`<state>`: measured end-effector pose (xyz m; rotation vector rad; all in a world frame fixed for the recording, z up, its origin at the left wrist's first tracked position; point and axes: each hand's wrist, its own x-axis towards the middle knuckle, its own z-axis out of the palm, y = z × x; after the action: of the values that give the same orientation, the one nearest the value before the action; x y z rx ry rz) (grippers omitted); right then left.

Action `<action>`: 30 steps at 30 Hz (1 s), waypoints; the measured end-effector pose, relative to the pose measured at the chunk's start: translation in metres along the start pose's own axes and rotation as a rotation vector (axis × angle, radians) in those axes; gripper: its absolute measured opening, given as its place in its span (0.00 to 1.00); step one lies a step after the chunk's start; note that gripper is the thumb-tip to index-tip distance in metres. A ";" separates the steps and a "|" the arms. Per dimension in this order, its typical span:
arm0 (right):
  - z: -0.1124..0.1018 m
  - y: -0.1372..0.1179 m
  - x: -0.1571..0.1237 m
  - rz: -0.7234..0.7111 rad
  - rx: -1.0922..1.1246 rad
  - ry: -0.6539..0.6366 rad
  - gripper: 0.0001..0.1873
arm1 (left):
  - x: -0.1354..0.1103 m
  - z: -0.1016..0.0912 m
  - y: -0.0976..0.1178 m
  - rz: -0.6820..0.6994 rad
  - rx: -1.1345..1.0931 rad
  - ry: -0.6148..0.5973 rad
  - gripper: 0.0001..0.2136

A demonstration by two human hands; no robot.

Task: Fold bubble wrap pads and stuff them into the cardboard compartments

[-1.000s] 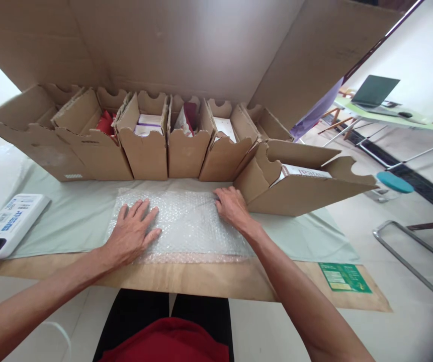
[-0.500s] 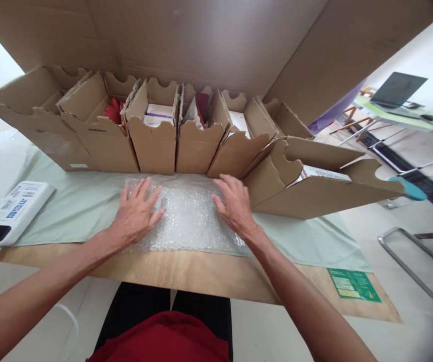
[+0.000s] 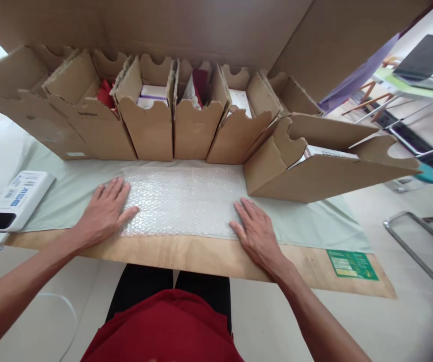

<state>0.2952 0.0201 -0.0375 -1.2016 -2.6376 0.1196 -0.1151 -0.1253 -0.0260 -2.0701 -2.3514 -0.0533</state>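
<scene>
A sheet of bubble wrap (image 3: 186, 198) lies flat on the pale green cloth (image 3: 314, 223) in front of me. My left hand (image 3: 103, 211) rests palm down on the sheet's left end, fingers stretched out. My right hand (image 3: 256, 234) lies flat at the sheet's near right corner, fingers spread, holding nothing. Both hands press on the table surface near the wooden front edge (image 3: 201, 259).
A row of open cardboard bins (image 3: 152, 133) holding small boxes and packets stands behind the sheet; one long bin (image 3: 325, 173) lies angled at the right. A white device (image 3: 14, 198) with a cable sits at the left. A green card (image 3: 352, 264) lies at the right front.
Both hands slid outward and toward me across the bubble wrap, from near its far edge to its near corners. The view tilted slightly down.
</scene>
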 end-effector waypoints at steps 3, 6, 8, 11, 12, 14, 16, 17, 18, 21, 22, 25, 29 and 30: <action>-0.016 0.015 -0.037 0.076 -0.010 0.073 0.25 | -0.013 -0.009 0.004 -0.010 -0.002 0.058 0.31; -0.028 0.004 -0.034 0.037 0.028 0.107 0.23 | 0.000 -0.014 0.033 0.105 -0.062 0.093 0.28; -0.029 -0.011 -0.018 -0.024 0.077 0.069 0.23 | 0.013 -0.013 0.054 0.240 -0.106 0.062 0.29; -0.025 -0.030 -0.001 -0.075 0.079 -0.035 0.25 | 0.022 -0.007 0.071 0.391 -0.121 -0.045 0.30; -0.023 -0.034 -0.003 -0.088 0.063 -0.060 0.25 | 0.019 -0.005 0.072 0.419 -0.115 -0.063 0.31; -0.023 -0.038 -0.016 -0.113 0.036 -0.085 0.25 | 0.005 -0.001 0.068 0.459 -0.099 -0.051 0.31; -0.027 -0.038 -0.037 -0.136 0.030 -0.081 0.26 | -0.016 0.000 0.062 0.500 -0.085 -0.019 0.32; -0.030 -0.036 -0.047 -0.146 0.035 -0.074 0.26 | -0.025 0.000 0.059 0.516 -0.082 -0.009 0.32; -0.033 -0.035 -0.054 -0.151 0.046 -0.064 0.25 | -0.033 -0.001 0.057 0.525 -0.083 -0.005 0.33; -0.038 -0.028 -0.058 -0.139 0.084 0.002 0.23 | -0.045 -0.006 0.053 0.522 -0.105 -0.014 0.32; -0.039 -0.027 -0.054 -0.132 0.089 0.025 0.24 | -0.045 -0.007 0.052 0.522 -0.110 -0.017 0.32; -0.034 -0.025 -0.038 -0.145 0.067 0.043 0.25 | -0.041 -0.008 0.049 0.545 -0.116 -0.006 0.32; -0.031 -0.029 -0.039 -0.172 0.027 -0.014 0.23 | -0.046 -0.005 0.045 0.605 -0.128 0.046 0.35; -0.033 -0.030 -0.045 -0.173 0.024 -0.021 0.23 | -0.050 -0.005 0.045 0.619 -0.131 0.060 0.36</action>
<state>0.3099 -0.0343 -0.0088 -0.9644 -2.7358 0.1323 -0.0639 -0.1695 -0.0217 -2.7077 -1.6156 -0.2623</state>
